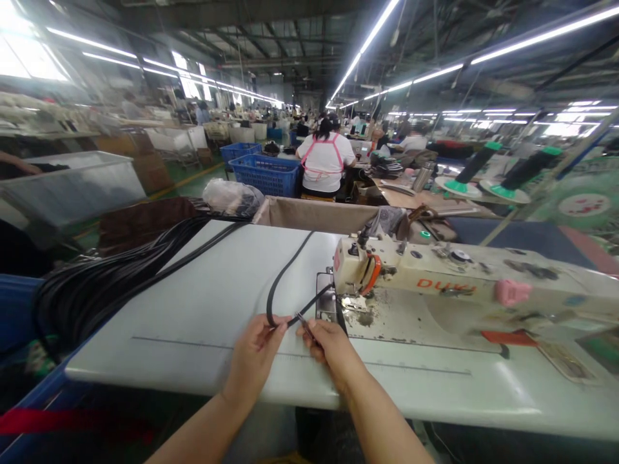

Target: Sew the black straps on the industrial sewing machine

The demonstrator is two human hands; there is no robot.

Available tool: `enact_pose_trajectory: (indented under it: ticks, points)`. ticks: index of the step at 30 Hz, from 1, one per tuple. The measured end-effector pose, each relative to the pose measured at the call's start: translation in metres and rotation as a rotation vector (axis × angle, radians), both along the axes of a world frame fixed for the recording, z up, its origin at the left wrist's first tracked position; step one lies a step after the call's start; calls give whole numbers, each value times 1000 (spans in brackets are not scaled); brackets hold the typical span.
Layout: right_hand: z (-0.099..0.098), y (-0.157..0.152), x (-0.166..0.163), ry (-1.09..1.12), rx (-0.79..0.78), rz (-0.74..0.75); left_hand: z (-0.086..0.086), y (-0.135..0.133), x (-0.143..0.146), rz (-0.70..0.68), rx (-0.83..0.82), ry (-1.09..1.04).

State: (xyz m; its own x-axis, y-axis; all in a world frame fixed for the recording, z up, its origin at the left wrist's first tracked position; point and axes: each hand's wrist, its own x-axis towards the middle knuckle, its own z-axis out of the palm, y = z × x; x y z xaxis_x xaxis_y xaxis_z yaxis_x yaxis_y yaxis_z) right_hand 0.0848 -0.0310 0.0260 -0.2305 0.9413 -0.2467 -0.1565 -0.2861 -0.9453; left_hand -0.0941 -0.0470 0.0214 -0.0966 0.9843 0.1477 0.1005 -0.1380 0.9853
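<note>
A: The black strap (282, 281) is lying near the front edge of the white sewing table (193, 335). It is curving in a loop and running back toward the far edge. Both hands are pinching it.

B: How are the fingers sitting?

A: The left hand (255, 351) is closing its fingertips tight on the loop's end. The right hand (329, 345) is pinching the strap along with a thin metal tool (304, 322), I think. They are just beside the needle of the sewing machine (435, 283).

B: What could be going wrong?

A: The fingers are staying very close to the needle, so they could be getting poked. The strap looks thin, smooth and bendy, so it could be slipping or twisting.

B: And the big black pile (97, 283)?

A: Those long straps are hanging off the left edge. They look heavy and floppy, so they could be tugging or tangling. The machine is hard, cream and grubby.
</note>
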Motion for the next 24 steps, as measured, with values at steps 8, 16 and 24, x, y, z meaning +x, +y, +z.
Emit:
enact_pose_trajectory:
  ticks: [8,16,24]
  points:
    - [10,-12,8,-466,321,-91,2,-3,-16,-15,-90,57]
    - [-6,-46,44,-1655,462,-136,-2,16,-46,-90,-258,161]
    - [-1,-57,45,-1733,307,117,-10,40,-111,59,-306,350]
